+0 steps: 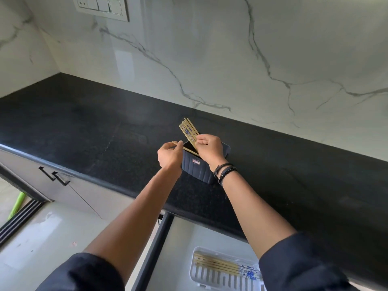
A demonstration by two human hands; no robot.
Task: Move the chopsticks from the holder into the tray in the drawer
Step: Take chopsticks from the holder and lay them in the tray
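Observation:
A dark blue ribbed holder [196, 170] stands on the black countertop [84, 127]. My right hand [210, 148] is closed around a bundle of pale wooden chopsticks [189, 131] with blue flower patterns, their tops sticking up and back out of the holder. My left hand [170, 153] pinches the end of a single chopstick [190, 150] that lies slanted across the holder's mouth. Below, the open drawer [180, 238] holds a white slotted tray [210, 274] with several chopsticks [220, 262] lying in it, partly hidden by my right sleeve.
A white marble wall backs the counter, with a switch plate [100, 7] at the upper left. Grey cabinet doors with black handles [55, 175] sit left of the drawer. A green object [16, 205] lies on the floor at the far left.

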